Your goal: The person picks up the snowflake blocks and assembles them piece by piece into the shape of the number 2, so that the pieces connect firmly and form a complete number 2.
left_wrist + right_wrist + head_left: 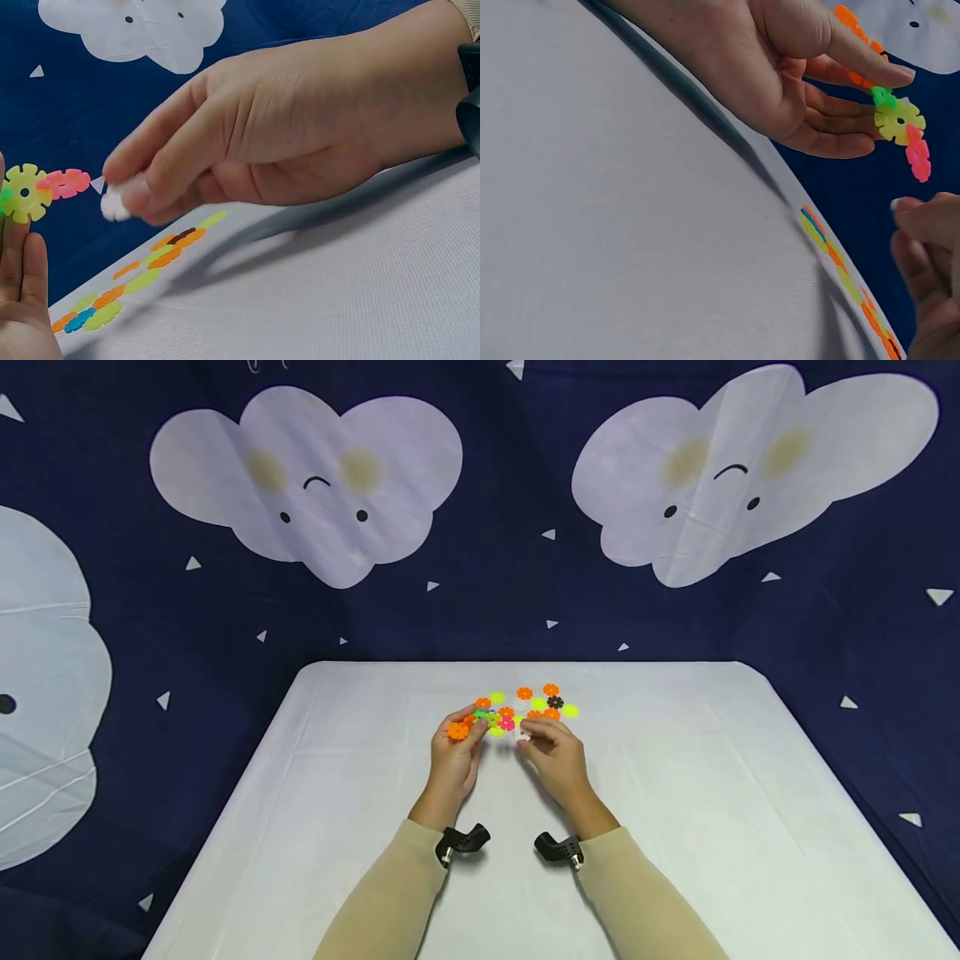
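Note:
My left hand (452, 762) holds a chain of interlocked flower-shaped plastic discs between thumb and fingers. Orange discs (458, 732) make up its near end; a green disc (883, 97), a yellow disc (900, 121) and a pink disc (919, 155) follow, the pink one sticking out at the free end toward my right hand. A single white disc (114, 204) is pinched between the thumb and fingers of my right hand (558, 762). A small gap separates it from the pink disc in the left wrist view. Both hands are raised over the white table.
Loose discs lie on the table (360, 810) beyond the hands: several orange discs (551, 690), yellow discs (571, 712), a black disc (555, 702) and a blue disc (79, 320). Behind the table's far edge hangs a dark blue cloth (495, 602) with printed clouds.

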Action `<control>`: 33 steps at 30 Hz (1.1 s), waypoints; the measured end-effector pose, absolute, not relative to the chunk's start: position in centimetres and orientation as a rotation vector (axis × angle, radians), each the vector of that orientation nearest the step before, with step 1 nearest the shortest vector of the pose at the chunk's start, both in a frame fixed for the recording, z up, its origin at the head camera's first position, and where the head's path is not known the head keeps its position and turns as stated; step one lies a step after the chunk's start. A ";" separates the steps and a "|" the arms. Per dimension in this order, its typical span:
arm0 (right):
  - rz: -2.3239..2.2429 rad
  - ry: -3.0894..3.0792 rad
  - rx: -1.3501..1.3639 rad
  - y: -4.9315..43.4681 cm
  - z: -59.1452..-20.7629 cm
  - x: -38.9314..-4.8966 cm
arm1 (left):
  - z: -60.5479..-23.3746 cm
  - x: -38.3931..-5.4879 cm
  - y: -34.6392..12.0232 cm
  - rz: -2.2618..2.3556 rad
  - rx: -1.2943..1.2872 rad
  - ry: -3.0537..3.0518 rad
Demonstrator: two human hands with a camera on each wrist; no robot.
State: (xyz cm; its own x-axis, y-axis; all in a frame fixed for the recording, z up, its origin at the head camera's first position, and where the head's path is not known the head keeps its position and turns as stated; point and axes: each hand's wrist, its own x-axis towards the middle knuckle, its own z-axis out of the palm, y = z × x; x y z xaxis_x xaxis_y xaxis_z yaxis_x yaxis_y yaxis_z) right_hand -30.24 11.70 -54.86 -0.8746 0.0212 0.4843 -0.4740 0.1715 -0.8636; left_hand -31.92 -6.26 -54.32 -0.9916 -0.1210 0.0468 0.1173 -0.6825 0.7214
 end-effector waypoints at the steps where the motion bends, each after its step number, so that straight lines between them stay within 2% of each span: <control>1: 1.776 -2.016 0.439 11.7 -54.9 -30.2 | -54.3 -31.9 -6.2 -2.766 0.012 -1.186; 13: 1.894 -1.750 0.572 11.4 -54.9 -29.7 | -54.0 -32.0 -6.1 -2.746 0.033 -1.201; 17: 1.875 -1.760 0.599 11.3 -54.9 -29.5 | -54.1 -32.0 -6.0 -2.748 0.033 -1.190; 24: 1.748 -1.793 0.665 10.8 -52.2 -27.9 | -54.3 -32.1 -6.0 -2.743 0.028 -1.207; 33: 1.691 -1.806 0.685 10.7 -52.7 -28.2 | -54.4 -32.0 -6.0 -2.764 -0.021 -1.225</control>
